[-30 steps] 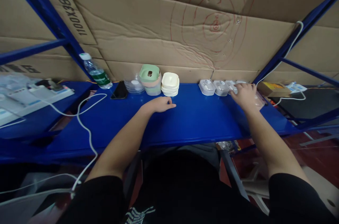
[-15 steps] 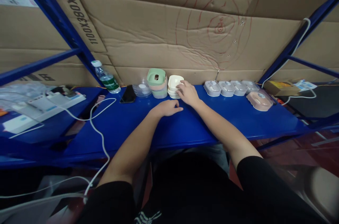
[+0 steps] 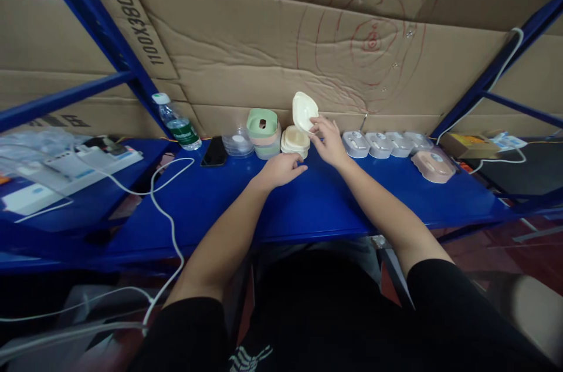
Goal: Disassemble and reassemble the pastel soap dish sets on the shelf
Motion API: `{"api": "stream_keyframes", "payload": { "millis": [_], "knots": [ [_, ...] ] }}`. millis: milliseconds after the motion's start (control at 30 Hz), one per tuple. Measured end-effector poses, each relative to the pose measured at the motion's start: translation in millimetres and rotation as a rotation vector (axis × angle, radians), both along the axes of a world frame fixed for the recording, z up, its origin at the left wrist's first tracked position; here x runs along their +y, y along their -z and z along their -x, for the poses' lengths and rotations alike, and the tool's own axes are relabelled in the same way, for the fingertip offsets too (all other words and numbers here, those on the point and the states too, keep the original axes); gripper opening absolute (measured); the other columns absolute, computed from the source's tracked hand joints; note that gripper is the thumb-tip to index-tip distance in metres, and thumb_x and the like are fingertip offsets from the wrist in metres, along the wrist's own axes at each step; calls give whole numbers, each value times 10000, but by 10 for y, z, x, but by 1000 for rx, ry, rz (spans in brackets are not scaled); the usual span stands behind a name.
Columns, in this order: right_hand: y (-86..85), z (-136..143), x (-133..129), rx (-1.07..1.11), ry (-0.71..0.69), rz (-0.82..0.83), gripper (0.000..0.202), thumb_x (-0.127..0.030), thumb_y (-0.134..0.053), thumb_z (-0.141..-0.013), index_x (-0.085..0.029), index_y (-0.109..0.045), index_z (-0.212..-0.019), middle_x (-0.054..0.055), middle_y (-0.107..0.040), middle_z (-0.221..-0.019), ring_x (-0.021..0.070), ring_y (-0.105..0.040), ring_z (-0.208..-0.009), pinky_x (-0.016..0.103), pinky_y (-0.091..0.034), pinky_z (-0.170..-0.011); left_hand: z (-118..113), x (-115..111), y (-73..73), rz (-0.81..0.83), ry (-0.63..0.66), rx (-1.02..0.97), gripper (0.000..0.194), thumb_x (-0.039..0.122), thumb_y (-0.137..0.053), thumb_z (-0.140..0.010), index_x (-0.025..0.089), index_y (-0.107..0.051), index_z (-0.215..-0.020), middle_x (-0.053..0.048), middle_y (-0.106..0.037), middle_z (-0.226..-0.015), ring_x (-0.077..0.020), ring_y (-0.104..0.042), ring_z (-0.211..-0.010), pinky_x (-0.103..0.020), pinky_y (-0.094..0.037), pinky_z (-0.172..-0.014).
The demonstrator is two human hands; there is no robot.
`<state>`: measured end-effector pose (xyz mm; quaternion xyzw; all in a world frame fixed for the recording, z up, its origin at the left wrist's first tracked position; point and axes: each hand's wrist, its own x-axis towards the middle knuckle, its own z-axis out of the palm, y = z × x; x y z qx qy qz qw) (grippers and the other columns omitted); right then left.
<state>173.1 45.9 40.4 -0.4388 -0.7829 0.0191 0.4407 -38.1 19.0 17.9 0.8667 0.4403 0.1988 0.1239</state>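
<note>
Pinched in my right hand is a cream square-cornered plastic bowl, lifted and tilted with its hollow facing me. Below it stands a stack of cream bowls on the blue tabletop. My left hand is just in front of that stack, holding nothing, its thumb apart from loosely bent fingers. To the left of the cream stack rises another stack, with a green piece that has a slot on top and pale pink and green pieces beneath.
Clear round plastic pieces, a black phone and a water bottle stand left. Several lidded grey containers and a pink one sit right. A white cable crosses the left side; cardboard walls the back.
My right hand has raised the top cream bowl off its stack and tilted it. My left hand has shifted slightly toward the stack. The view has moved a little.
</note>
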Motion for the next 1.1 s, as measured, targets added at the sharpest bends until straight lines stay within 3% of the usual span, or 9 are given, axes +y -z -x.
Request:
{"api": "stream_keyframes", "payload": {
  "millis": [100,233,333,400,633,733,833,967,1100],
  "knots": [
    [-49,-323,-79,184,-242,120,342,-591,-654,-925,-252,-619,-945,101,-685,-1383,297,-589,-1343,556,-385,-1183,-11,-20,-40,-239,-33,-270,323,394,-639,-957,202,-668,-1215,-98,-714,-1203,-233,-701,-974,-395,-554,-928],
    [42,-703,-223,544,-293,477,532,-711,-795,-737,-259,-571,-905,46,-745,-982,245,-707,-964,459,-541,-982,-20,-44,-70,-444,-69,-353,663,473,-783,-858,208,-540,-1415,-164,-581,-1417,-341,-546,-1356,-517,-441,-1161],
    [150,-813,-304,669,-425,726,521,-632,-865,-693,-254,-582,-912,14,-719,-874,230,-706,-872,458,-563,-922,-15,-50,-53,-488,-68,-265,1008,616,-861,-739,237,-404,-1554,-211,-410,-1601,-435,-364,-1508,-612,-312,-1235],
    [203,-809,-327,676,-526,843,460,-528,-898,-701,-241,-605,-910,0,-709,-843,204,-702,-843,437,-566,-918,-5,-51,-35,-485,-22,-178,1126,679,-863,-699,254,-341,-1602,-215,-329,-1666,-467,-297,-1541,-638,-258,-1251],
    [294,-743,-301,733,-641,1016,380,-389,-916,-741,-208,-614,-888,-17,-727,-842,154,-708,-818,363,-587,-869,-36,-77,-11,-431,145,-6,1177,551,-886,-709,159,-284,-1642,-237,-395,-1636,-446,-379,-1505,-566,-328,-1233],
    [335,-732,-271,733,-625,1067,384,-407,-906,-758,-206,-598,-871,-17,-728,-813,156,-725,-801,356,-603,-845,-91,-104,-3,-383,173,44,1132,455,-855,-727,105,-280,-1637,-258,-423,-1614,-431,-442,-1467,-535,-374,-1210],
    [377,-708,-223,655,-499,1086,383,-519,-817,-845,-205,-597,-859,13,-735,-781,164,-723,-741,347,-612,-779,-130,-133,0,-307,189,81,1088,415,-797,-743,113,-266,-1644,-239,-423,-1628,-403,-463,-1466,-510,-387,-1211],
    [421,-665,-176,344,-287,1016,443,-609,-744,-875,-203,-597,-777,16,-684,-637,142,-646,-580,254,-500,-567,-145,-169,-19,-135,209,182,968,486,-776,-749,177,-407,-1589,-194,-511,-1577,-388,-520,-1426,-504,-411,-1196],
    [418,-603,-203,27,-192,911,453,-602,-672,-902,-213,-555,-702,-9,-628,-587,129,-567,-540,253,-426,-555,-132,-172,-29,8,196,229,892,521,-781,-738,201,-512,-1526,-183,-603,-1479,-381,-600,-1339,-495,-472,-1136]
  ]
}}
